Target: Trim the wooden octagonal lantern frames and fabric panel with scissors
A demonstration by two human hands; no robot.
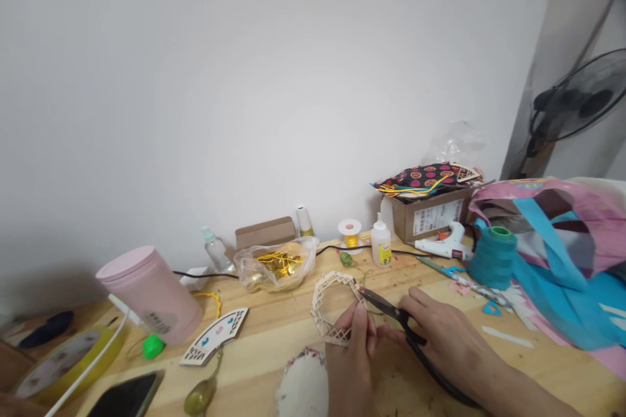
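A pale lattice ring [320, 303], many-sided and open in the middle, is pinched at its lower right side in my left hand [355, 339]. My right hand [437, 332] is wrapped round a pair of black-handled scissors [384, 305]. The blade tips touch or nearly touch the ring's upper right edge; I cannot tell whether anything lies between them. A round white piece [303, 384] with a dark reddish rim lies on the wooden table [259, 345] below the ring, partly covered by my left wrist.
Behind the hands stand a glue bottle [381, 244], a yellow thread spool [349, 234] and a glue gun [445, 244]. A teal thread cone [493, 257] is on the right, near a pink bag [557, 215]. To the left are a fan-shaped piece [218, 337], a pink cup [154, 296] and a phone [128, 394].
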